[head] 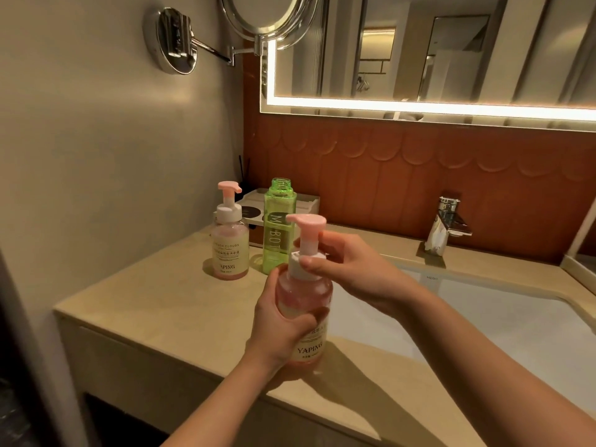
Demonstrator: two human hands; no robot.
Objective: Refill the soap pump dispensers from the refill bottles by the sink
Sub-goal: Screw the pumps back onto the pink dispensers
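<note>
I hold a pink soap pump dispenser (304,295) labelled YAPING above the counter's front edge. My left hand (280,321) wraps around its body. My right hand (348,269) pinches the white collar under the pink pump head. A second pink pump dispenser (229,243) stands upright on the counter at the back left. Beside it, a green see-through refill bottle (278,227) stands upright with its cap off and its threaded neck bare.
The beige counter (154,301) ends at the wall on the left. A white sink basin (483,317) lies to the right, with a chrome tap (446,225) behind it. A white box (306,204) sits behind the bottles. A swing-arm mirror (267,17) juts out overhead.
</note>
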